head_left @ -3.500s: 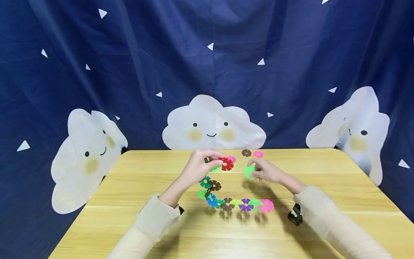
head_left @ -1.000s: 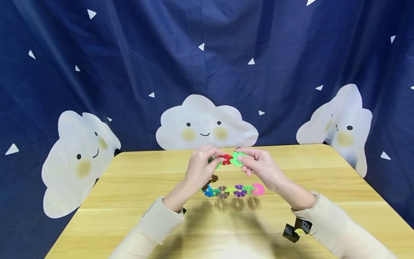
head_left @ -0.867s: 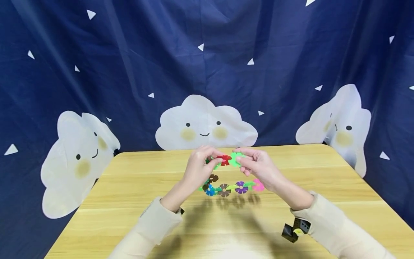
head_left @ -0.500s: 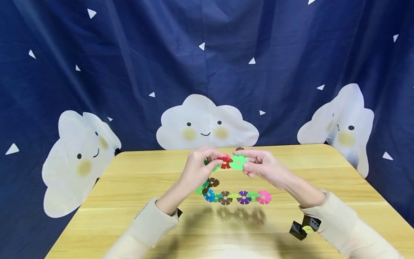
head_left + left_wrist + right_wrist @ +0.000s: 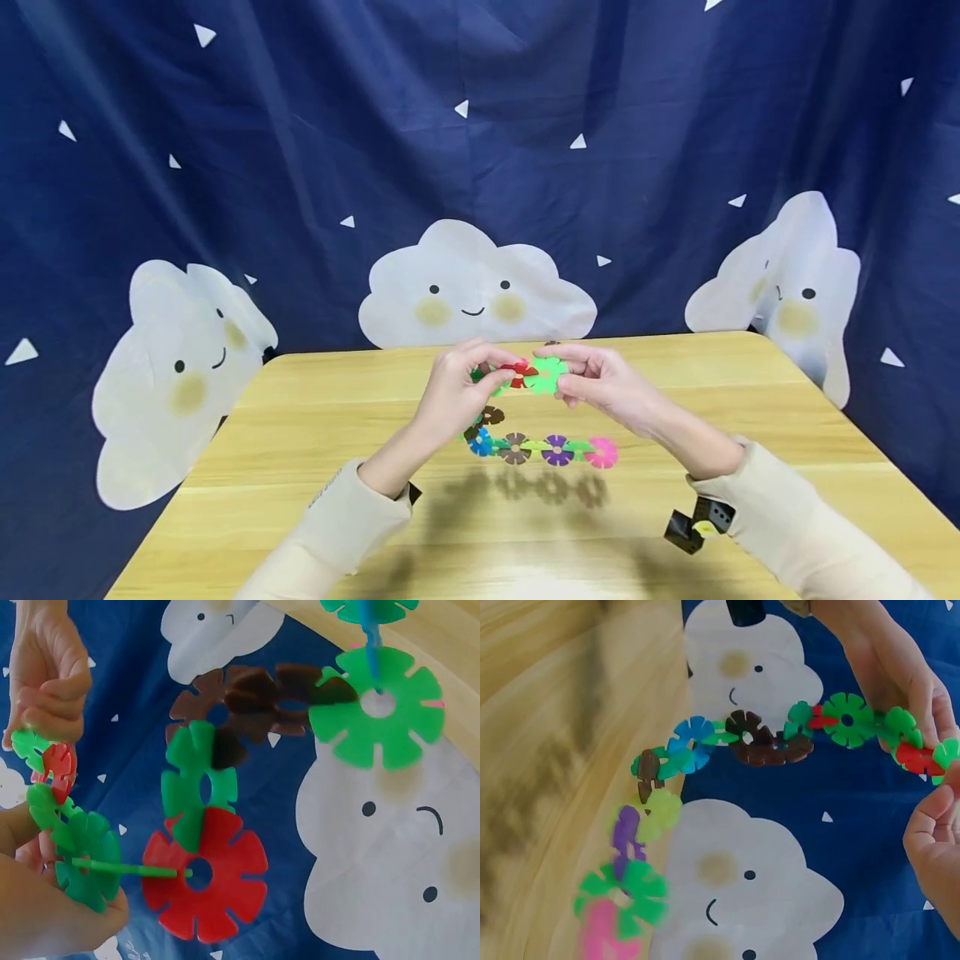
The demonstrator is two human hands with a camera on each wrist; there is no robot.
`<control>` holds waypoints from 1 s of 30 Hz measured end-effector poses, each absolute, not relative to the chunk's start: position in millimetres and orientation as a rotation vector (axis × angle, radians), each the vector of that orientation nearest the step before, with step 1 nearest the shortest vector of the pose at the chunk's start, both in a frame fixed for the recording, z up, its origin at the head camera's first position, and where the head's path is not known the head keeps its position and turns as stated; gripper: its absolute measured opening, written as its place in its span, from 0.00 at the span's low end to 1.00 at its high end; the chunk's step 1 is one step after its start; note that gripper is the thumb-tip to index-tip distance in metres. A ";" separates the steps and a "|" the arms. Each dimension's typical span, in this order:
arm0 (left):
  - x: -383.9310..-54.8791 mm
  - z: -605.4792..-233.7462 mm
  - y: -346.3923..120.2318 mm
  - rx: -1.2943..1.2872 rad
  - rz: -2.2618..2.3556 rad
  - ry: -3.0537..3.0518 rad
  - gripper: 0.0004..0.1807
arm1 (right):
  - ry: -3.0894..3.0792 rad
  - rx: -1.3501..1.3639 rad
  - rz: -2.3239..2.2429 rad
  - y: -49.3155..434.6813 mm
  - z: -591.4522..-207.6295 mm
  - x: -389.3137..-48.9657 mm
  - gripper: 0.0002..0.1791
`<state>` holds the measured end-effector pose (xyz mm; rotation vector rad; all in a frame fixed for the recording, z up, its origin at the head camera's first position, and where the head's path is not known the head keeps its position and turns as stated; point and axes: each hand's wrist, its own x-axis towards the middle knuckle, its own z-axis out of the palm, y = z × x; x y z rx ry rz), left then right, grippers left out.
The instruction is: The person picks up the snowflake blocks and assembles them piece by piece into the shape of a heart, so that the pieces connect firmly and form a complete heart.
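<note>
My left hand (image 5: 459, 385) pinches a chain of flower-shaped plastic interlocking discs near its end, by a red disc (image 5: 519, 375). Facing it, my right hand (image 5: 611, 387) pinches a bright green disc (image 5: 546, 377) between thumb and fingers, its edge meeting the red one. From the left hand the chain curves down and back to the right, past a blue disc (image 5: 480, 442) and a purple disc (image 5: 557, 450), to a pink disc (image 5: 602, 452). In the left wrist view, a large red disc (image 5: 240, 900) and a brown disc (image 5: 199, 697) belong to the hanging chain.
A wooden table (image 5: 315, 500) lies beneath the hands, with the chain's shadow on it. Part of a loose brown disc (image 5: 552, 342) shows at the far edge behind my right hand. A dark blue curtain (image 5: 480, 167) with clouds hangs behind.
The right hand has brought the green disc leftward from apart to the red disc. Over the last second both hands stay together, with the green disc shifting slightly and the hanging chain swaying.
</note>
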<state>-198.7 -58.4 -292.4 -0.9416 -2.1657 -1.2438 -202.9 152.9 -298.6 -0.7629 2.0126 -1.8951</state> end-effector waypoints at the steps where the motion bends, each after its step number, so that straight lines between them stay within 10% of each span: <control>1: -199.1 -292.5 -58.8 -0.956 -1.255 -2.164 0.05 | 2.014 -0.763 -1.897 154.0 -299.1 -202.9 0.26; 30: -216.3 -285.9 -63.0 -1.132 -0.882 -2.592 0.29 | 1.812 -0.585 -2.011 136.3 -299.4 -202.4 0.20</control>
